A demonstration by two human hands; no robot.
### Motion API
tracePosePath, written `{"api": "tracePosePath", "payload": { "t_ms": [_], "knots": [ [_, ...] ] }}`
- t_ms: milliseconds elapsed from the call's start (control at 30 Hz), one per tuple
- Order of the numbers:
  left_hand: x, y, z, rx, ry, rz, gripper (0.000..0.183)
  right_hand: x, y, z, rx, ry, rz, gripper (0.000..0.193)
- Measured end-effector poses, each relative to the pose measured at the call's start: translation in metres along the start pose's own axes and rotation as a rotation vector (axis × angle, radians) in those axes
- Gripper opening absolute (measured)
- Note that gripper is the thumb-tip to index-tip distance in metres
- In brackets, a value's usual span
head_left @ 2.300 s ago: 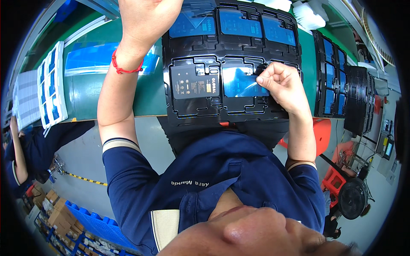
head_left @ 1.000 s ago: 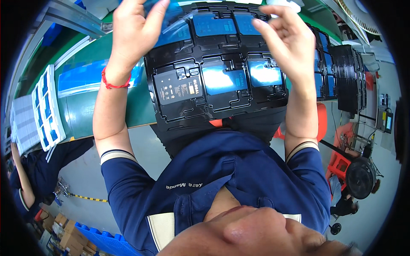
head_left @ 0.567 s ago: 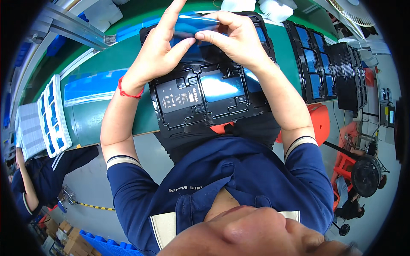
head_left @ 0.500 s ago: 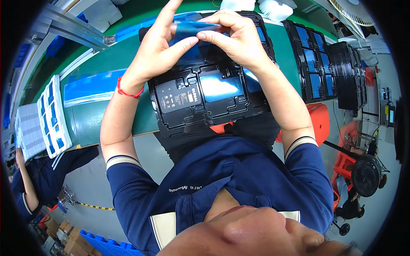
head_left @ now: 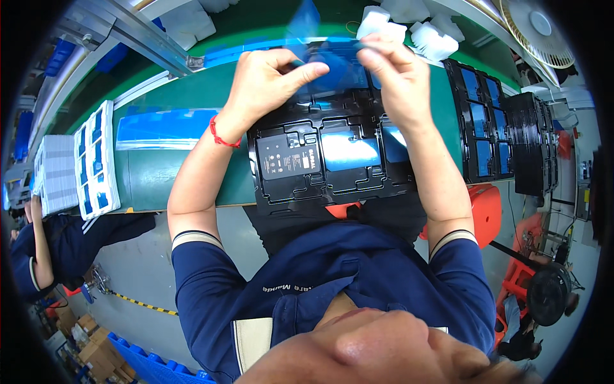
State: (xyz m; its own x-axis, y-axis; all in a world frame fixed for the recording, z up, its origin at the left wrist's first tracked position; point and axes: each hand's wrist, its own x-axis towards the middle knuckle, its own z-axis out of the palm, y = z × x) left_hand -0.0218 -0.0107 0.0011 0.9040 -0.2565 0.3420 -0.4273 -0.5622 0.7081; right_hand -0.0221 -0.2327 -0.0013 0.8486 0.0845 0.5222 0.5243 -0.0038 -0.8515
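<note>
Blue film [head_left: 340, 46]: blurred, spans between hands over black tray [head_left: 272, 200], flap rising by left hand [head_left: 265, 82] | right hand [head_left: 403, 77]: pinches film's right end | left pinch: cannot tell | long axis: unclear | both hands near

The film [head_left: 306, 27] is blue, the tray [head_left: 284, 193] black, the tabletop [head_left: 160, 173] green, the bracelet [head_left: 215, 134] red.

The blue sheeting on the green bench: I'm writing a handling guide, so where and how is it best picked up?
Probably pinched at the middle of its long near edge, coming from the person's side. The blue sheeting lies flat, and green bench shows along that edge, while its right end runs up to the left forearm in view.
</note>
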Motion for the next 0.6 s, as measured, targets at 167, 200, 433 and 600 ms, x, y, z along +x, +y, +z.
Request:
{"api": "tracePosePath", "payload": {
  "t_ms": [167, 200, 433, 600],
  "knots": [
    [0.017, -0.023, -0.015, 0.338, 0.304, 0.015, 0.046, 0.018, -0.001, -0.026, 0.571, 0.290, 0.088, 0.020],
    [0.019, -0.027, -0.016, 0.325, 0.345, 0.049, 0.046, 0.016, 0.003, -0.027, 0.475, 0.255, 0.091, 0.023],
    [0.006, -0.007, -0.006, -0.007, 0.088, 0.311, 0.025, -0.009, -0.017, 0.018, -0.419, -0.185, -0.002, 0.061],
    [0.008, -0.012, 0.000, -0.060, -0.030, 0.393, 0.015, -0.016, -0.012, 0.023, -0.503, -0.255, -0.063, 0.075]
  ]
}}
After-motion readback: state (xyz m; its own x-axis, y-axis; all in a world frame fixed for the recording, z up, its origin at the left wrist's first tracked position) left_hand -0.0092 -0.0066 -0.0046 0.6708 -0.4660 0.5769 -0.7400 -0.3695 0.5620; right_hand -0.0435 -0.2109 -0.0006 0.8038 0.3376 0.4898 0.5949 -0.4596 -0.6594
